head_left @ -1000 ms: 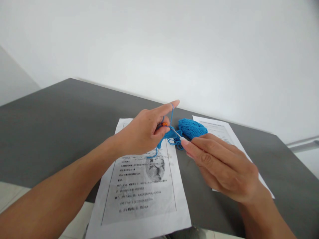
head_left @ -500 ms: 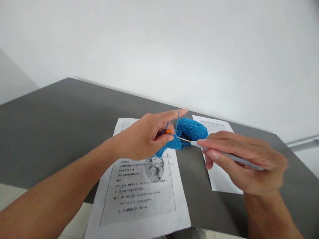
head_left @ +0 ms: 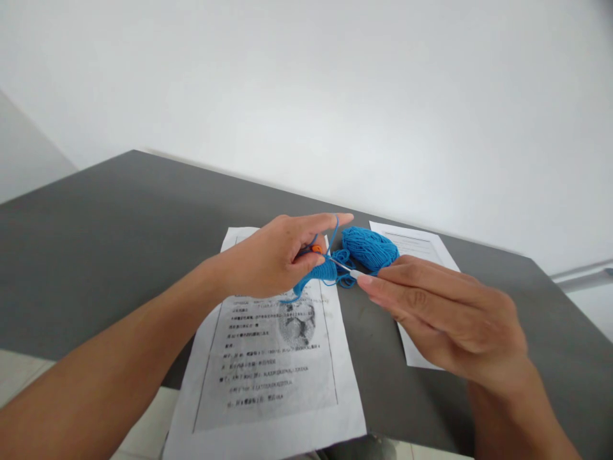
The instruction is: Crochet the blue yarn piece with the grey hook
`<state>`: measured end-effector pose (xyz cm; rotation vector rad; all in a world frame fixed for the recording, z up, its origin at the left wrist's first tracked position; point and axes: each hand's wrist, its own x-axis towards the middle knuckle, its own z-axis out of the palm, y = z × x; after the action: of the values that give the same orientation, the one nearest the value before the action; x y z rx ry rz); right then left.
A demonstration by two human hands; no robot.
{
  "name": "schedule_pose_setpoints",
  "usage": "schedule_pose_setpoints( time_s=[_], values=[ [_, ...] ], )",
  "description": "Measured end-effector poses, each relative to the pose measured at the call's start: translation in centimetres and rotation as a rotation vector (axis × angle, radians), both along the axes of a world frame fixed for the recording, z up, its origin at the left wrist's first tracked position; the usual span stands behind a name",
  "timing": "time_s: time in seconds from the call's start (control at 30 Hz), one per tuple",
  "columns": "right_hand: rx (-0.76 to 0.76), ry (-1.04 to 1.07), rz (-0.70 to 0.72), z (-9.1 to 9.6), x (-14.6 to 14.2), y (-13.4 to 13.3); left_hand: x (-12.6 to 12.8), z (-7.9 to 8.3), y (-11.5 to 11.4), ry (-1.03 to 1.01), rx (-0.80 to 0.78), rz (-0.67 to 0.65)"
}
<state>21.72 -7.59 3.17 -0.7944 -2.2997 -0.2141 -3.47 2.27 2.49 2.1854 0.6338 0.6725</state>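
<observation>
My left hand (head_left: 275, 259) pinches a small blue crocheted piece (head_left: 318, 273) with an orange stitch marker (head_left: 317, 248) on it. Its forefinger is stretched out, and a strand of blue yarn (head_left: 334, 235) runs over it. My right hand (head_left: 445, 316) is closed round a thin crochet hook (head_left: 345, 268), whose metal tip points into the blue piece. A ball of blue yarn (head_left: 370, 247) lies on the table just behind the hook, with loose loops beside it.
A dark grey table (head_left: 105, 236) stands against a white wall. A printed sheet with text and a picture (head_left: 268, 358) lies under my hands and hangs over the near edge. A second printed sheet (head_left: 421, 249) lies to the right, partly under my right hand.
My right hand drew back to the right with the hook, then came in again to the blue piece. My left hand stayed nearly in place, its forefinger a little lower than at first.
</observation>
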Motion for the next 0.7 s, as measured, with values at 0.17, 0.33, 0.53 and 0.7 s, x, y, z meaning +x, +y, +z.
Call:
schedule_pose_setpoints(
  time_s=[0.17, 0.33, 0.53, 0.7],
  values=[
    [-0.155, 0.239, 0.047, 0.5, 0.6, 0.4, -0.1, 0.0, 0.0, -0.044, -0.062, -0.047],
    [-0.426, 0.672, 0.088, -0.6, 0.3, 1.1, 0.2, 0.1, -0.5, -0.206, -0.248, -0.028],
    [-0.694, 1.137, 0.204, -3.3, -2.1, 2.5, 1.2, 0.3, -1.6, -0.462, -0.396, 0.121],
    [-0.33, 1.026, 0.038, -4.5, -4.2, 2.5, 1.8, -0.3, -1.7, -0.544, -0.404, 0.205]
  ],
)
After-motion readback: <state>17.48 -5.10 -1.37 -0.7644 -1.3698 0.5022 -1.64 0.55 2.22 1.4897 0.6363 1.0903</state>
